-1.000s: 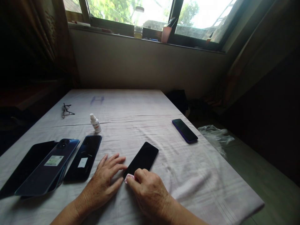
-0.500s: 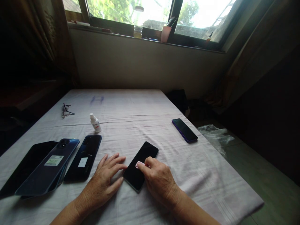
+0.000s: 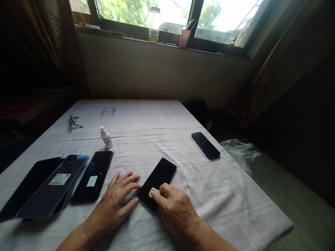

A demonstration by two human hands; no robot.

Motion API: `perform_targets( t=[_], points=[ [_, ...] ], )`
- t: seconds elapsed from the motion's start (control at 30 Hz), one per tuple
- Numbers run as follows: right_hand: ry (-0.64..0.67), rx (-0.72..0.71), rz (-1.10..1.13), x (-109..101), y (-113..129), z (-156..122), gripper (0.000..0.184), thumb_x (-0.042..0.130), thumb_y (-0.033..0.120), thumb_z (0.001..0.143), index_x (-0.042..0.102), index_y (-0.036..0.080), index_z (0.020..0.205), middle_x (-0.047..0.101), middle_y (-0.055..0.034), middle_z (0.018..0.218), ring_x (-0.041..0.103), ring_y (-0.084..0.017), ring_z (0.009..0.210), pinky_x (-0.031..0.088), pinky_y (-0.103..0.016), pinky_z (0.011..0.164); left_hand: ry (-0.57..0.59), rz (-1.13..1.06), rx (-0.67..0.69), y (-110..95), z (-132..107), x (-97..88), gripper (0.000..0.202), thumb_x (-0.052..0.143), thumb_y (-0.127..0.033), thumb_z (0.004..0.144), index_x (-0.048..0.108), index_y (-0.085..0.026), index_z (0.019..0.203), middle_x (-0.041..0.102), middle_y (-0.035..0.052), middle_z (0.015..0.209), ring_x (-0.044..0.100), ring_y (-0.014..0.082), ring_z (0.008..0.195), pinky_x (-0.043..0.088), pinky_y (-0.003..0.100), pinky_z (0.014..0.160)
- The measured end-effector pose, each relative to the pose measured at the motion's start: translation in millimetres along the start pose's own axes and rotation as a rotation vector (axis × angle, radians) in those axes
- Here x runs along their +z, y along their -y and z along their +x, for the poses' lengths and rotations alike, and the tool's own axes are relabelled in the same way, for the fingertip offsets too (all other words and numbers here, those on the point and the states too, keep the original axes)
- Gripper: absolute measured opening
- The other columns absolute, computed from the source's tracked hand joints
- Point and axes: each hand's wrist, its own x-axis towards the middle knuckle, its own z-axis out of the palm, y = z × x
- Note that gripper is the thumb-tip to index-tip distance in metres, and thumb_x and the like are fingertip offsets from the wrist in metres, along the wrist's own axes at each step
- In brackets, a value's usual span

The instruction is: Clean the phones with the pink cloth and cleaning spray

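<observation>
A black smartphone (image 3: 162,172) lies screen up and slanted on the cloth-covered table. My right hand (image 3: 176,205) is closed on a small pinkish-white cloth (image 3: 154,191) and presses it against the lower part of the screen. My left hand (image 3: 119,198) rests flat with fingers spread, its fingertips at the phone's left edge. Just left of that hand lies a dark blue phone (image 3: 92,176) with a white sticker on its back. Further left, a larger phone (image 3: 53,184) with a pale label lies over other dark flat pieces.
A small white bottle (image 3: 106,137) stands behind the phones. Folded eyeglasses (image 3: 74,123) lie at the far left. A purple-edged phone (image 3: 206,145) sits near the table's right edge. Beyond that edge, a clear plastic bag (image 3: 240,153) is on the floor. The windowsill holds a pink cup (image 3: 185,37).
My right hand has slid the cloth down the screen, slightly left and toward me. My left hand and the phone stay in place.
</observation>
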Motion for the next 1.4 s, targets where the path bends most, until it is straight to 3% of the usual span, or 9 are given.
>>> perform_targets(
  t=[0.5,0.97,1.2,1.4],
  points=[
    [0.062,-0.106,0.035,-10,13,-6,0.013,0.054,0.016,0.098,0.066,0.021,0.097,0.061,0.0005,0.076,0.054,-0.013,0.060,0.034,-0.024,0.055,0.005,-0.007,-0.006,-1,1,-1.2,0.030,0.059,-0.031,0.094,0.064,-0.032,0.123,0.064,0.0055,0.140,0.047,0.0296,0.141,0.021,0.059,0.122],
    [-0.020,0.042,-0.047,-11,-24,-6,0.019,0.055,0.019,0.100,0.071,0.023,0.109,0.065,-0.0025,0.081,0.059,-0.014,0.066,0.037,-0.024,0.057,-0.010,0.008,0.011,4,-1,4.0,0.036,0.057,-0.035,0.097,0.061,-0.036,0.132,0.062,0.0037,0.142,0.046,0.0301,0.142,0.020,0.060,0.122],
    [-0.033,-0.051,0.052,-11,-13,-13,0.026,0.044,0.018,0.105,0.070,0.020,0.109,0.064,-0.0035,0.080,0.058,-0.013,0.063,0.038,-0.023,0.058,-0.006,0.013,0.011,3,-2,3.8,0.038,0.056,-0.033,0.097,0.059,-0.037,0.134,0.062,0.0024,0.143,0.045,0.0295,0.142,0.020,0.060,0.121],
    [0.010,-0.162,0.110,-12,-2,-16,0.025,0.044,0.016,0.103,0.068,0.019,0.100,0.059,-0.0006,0.072,0.051,-0.013,0.057,0.030,-0.026,0.053,0.000,0.023,0.011,2,-2,3.3,0.038,0.056,-0.032,0.096,0.059,-0.036,0.134,0.062,0.0031,0.143,0.046,0.0295,0.142,0.021,0.061,0.121]
  ],
)
